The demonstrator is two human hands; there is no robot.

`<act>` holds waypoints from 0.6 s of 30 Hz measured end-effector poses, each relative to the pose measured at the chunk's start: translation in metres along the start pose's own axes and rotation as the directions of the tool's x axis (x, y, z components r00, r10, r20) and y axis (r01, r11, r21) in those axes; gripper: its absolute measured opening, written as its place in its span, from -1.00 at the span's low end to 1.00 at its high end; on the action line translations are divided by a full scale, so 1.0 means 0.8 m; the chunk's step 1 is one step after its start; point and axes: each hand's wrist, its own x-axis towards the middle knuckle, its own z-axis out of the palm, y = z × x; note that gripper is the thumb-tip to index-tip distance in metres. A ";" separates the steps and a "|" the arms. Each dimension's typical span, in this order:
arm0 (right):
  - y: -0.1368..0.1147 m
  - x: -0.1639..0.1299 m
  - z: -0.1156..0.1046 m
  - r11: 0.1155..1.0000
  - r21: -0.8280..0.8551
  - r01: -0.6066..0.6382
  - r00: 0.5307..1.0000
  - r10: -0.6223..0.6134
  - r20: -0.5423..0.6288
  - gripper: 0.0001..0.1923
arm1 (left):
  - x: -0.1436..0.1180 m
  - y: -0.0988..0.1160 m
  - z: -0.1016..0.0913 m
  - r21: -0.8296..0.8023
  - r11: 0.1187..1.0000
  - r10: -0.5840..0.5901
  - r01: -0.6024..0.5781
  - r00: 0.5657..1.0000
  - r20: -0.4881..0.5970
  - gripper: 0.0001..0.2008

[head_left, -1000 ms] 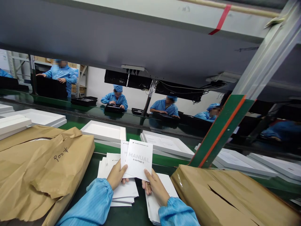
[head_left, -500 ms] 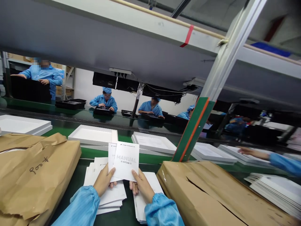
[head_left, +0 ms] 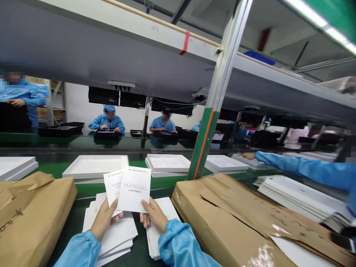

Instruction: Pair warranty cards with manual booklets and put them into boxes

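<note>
My left hand (head_left: 107, 215) pinches a white warranty booklet (head_left: 112, 185) by its lower edge. In my right hand (head_left: 152, 213) is a white manual (head_left: 136, 191), gripped at its lower right corner. The manual overlaps the right part of the warranty booklet, and both face me upright. Beneath my left hand lies a loose stack of white booklets (head_left: 119, 233), its edges uneven. A second stack of booklets (head_left: 167, 207) sits under my right hand, partly hidden by the hand and sleeve.
Brown paper packages (head_left: 33, 218) (head_left: 222, 215) flank the booklet stacks. White box trays (head_left: 94, 167) line the green belt (head_left: 52, 170) behind. A green-and-orange post (head_left: 203, 144) stands right of centre. At the right, a co-worker's arm (head_left: 292, 163) reaches over the belt near stacked white sheets (head_left: 300, 196).
My view has turned right, so the scene sits further left. The warranty booklet now fans out more from behind the manual. The co-worker's arm reaches further across the belt.
</note>
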 end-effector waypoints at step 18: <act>0.004 -0.001 0.003 1.000 -0.018 0.026 0.996 -0.027 -0.089 -0.49 | 0.006 -0.010 -0.001 0.119 0.982 0.156 -0.143 0.982 -0.107 -0.66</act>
